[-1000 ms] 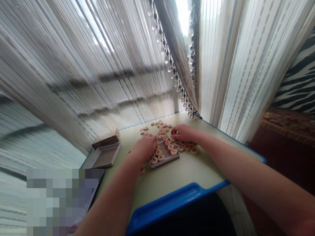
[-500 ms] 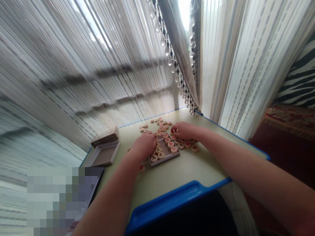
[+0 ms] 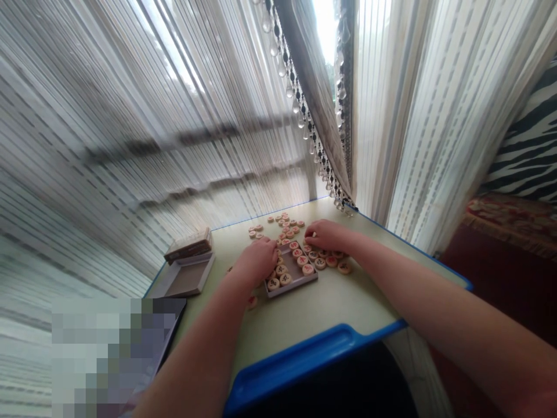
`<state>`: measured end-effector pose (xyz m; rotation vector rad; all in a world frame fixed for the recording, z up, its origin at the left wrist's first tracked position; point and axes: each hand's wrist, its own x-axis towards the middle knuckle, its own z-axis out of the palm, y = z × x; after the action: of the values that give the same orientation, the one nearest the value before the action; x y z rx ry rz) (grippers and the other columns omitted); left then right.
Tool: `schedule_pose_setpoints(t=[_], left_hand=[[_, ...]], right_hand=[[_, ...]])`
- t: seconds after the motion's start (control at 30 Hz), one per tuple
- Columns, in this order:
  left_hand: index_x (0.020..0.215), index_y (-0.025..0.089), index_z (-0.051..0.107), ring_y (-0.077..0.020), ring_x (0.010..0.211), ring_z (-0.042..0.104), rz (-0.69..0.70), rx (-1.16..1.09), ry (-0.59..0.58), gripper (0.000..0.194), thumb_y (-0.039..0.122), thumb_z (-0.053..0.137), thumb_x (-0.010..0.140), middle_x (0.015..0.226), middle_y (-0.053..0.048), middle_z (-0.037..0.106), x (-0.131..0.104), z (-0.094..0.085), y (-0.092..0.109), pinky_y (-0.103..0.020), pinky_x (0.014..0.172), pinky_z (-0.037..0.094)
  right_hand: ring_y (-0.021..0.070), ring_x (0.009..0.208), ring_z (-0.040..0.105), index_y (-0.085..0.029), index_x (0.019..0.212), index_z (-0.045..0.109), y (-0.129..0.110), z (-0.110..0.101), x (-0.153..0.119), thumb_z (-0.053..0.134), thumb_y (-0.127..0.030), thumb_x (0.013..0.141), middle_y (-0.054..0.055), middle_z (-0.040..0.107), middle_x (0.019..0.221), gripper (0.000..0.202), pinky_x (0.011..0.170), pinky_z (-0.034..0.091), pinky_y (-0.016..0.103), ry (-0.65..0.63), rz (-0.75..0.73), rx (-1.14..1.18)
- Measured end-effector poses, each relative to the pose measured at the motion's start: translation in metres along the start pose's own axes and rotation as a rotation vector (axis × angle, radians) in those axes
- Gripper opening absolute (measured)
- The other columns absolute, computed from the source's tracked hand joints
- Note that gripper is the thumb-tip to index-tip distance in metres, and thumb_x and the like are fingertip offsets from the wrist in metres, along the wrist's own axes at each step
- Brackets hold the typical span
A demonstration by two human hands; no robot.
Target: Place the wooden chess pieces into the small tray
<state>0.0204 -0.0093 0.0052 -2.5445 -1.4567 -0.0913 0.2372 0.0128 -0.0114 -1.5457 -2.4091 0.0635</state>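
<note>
A shallow grey box [image 3: 292, 288] stands on the table with round wooden pieces in it. Black-marked pieces [image 3: 285, 280] lie along its left side, and a column of red-marked pieces [image 3: 302, 261] runs down its right. My left hand [image 3: 257, 260] rests at the box's left edge, its fingers curled together over the pieces there; what they grip is hidden. Just beyond the box's right side, my right hand [image 3: 324, 234] pinches a small pale round piece. Beneath and beside it lie more loose pieces [image 3: 331, 261], partly covered by the hand.
Loose pieces [image 3: 286, 222] are scattered behind the box. An empty grey lid [image 3: 187, 276] and a flat carton [image 3: 188, 245] sit at the table's left. One red-marked piece [image 3: 252, 302] lies near my left wrist. The table [image 3: 313, 319] has a blue rim; curtains hang behind.
The whole view has shifted slightly, so the table appears a little lower. My right hand has moved slightly toward me, still pinched. My left hand stays at the box edge.
</note>
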Motion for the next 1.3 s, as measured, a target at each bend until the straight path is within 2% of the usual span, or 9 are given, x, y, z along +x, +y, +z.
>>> schedule_pose_setpoints(t=[0.3,0.5,0.73,0.97,1.1,1.23,1.3], left_hand=[[0.092,0.018,0.062,-0.018,0.091,0.056,-0.024,-0.044,-0.011,0.029,0.027,0.036,0.084,0.097,-0.008,0.061,-0.0007,-0.0033,0.0012,-0.028,0.083,0.042],[0.095,0.02,0.065,-0.0172,0.094,0.058,-0.115,-0.143,-0.011,0.032,0.02,0.035,0.081,0.101,-0.005,0.065,0.0021,-0.0038,-0.0042,-0.026,0.084,0.043],[0.091,0.022,0.066,-0.0176,0.09,0.06,-0.185,-0.12,0.01,0.031,0.018,0.04,0.075,0.097,-0.004,0.067,0.0018,-0.0043,-0.0062,-0.025,0.078,0.045],[0.086,0.023,0.067,-0.0182,0.083,0.061,-0.235,-0.032,0.036,0.03,0.018,0.039,0.074,0.093,-0.004,0.067,0.0016,-0.0047,-0.005,-0.027,0.07,0.045],[0.086,0.023,0.067,-0.0197,0.082,0.061,-0.241,-0.007,0.037,0.03,0.019,0.038,0.075,0.093,-0.005,0.067,0.0011,-0.0044,-0.0038,-0.028,0.068,0.045],[0.085,0.023,0.067,-0.0206,0.083,0.062,-0.256,-0.002,0.039,0.031,0.019,0.038,0.074,0.093,-0.006,0.067,0.001,-0.0048,-0.0023,-0.029,0.068,0.045],[0.084,0.023,0.067,-0.0215,0.082,0.062,-0.267,-0.001,0.047,0.031,0.019,0.038,0.075,0.092,-0.006,0.067,0.0012,-0.005,-0.0022,-0.029,0.067,0.046]], right_hand=[[0.0177,0.087,0.06,-0.022,0.089,0.068,0.001,0.0024,0.0013,0.05,-0.031,0.079,0.004,0.068,0.095,0.023,0.077,0.041,0.024,0.01,-0.003,0.013],[0.0174,0.086,0.06,-0.022,0.09,0.068,0.003,0.0036,0.0021,0.051,-0.032,0.079,0.004,0.068,0.094,0.023,0.076,0.042,0.023,0.007,0.008,0.034],[0.0179,0.09,0.059,-0.021,0.091,0.07,0.0024,0.0023,0.0012,0.05,-0.036,0.079,0.005,0.067,0.096,0.027,0.081,0.041,0.023,0.012,-0.001,0.033],[0.0224,0.098,0.055,-0.022,0.088,0.07,0.0027,0.0042,0.0045,0.051,-0.041,0.078,0.006,0.068,0.095,0.029,0.09,0.038,0.03,-0.02,0.045,0.008],[0.0235,0.1,0.054,-0.022,0.088,0.07,-0.0006,0.003,0.0026,0.052,-0.042,0.078,0.006,0.068,0.093,0.029,0.089,0.038,0.031,-0.023,0.079,0.041],[0.0262,0.106,0.048,-0.019,0.094,0.067,-0.0037,0.0026,-0.0008,0.057,-0.04,0.076,0.009,0.066,0.091,0.03,0.086,0.04,0.032,0.031,0.115,0.138],[0.0249,0.103,0.049,-0.018,0.092,0.066,-0.0045,0.0032,-0.0014,0.058,-0.035,0.075,0.008,0.066,0.091,0.025,0.084,0.041,0.032,0.086,0.106,0.195]])
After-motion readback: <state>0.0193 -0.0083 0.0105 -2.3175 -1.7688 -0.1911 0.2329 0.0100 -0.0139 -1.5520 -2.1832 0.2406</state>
